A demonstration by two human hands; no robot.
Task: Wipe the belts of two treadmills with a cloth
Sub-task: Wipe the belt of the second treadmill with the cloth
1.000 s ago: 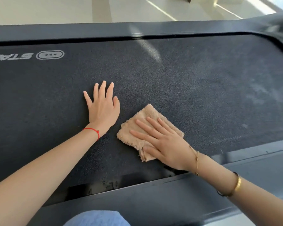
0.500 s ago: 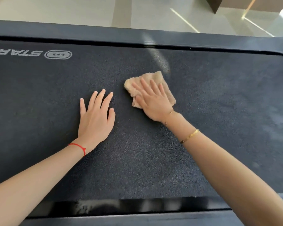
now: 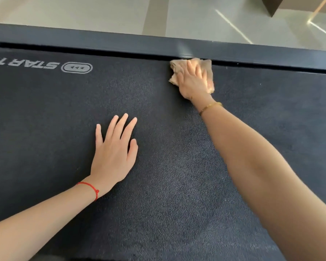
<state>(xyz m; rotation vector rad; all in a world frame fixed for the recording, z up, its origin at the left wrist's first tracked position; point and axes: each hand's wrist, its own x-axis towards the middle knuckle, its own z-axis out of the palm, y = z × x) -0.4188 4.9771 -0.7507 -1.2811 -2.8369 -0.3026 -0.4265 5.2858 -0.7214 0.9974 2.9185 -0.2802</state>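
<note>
Since a moment ago your right hand (image 3: 193, 81) has slid the cloth (image 3: 208, 72) to the belt's (image 3: 177, 176) far edge, fingers flat pressing it, while your left hand (image 3: 113, 153), spread, braces you.

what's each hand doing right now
Left hand: open, flat on the belt, holding nothing.
Right hand: open, fingers straight, pressing the cloth on the belt at its far edge.
</note>
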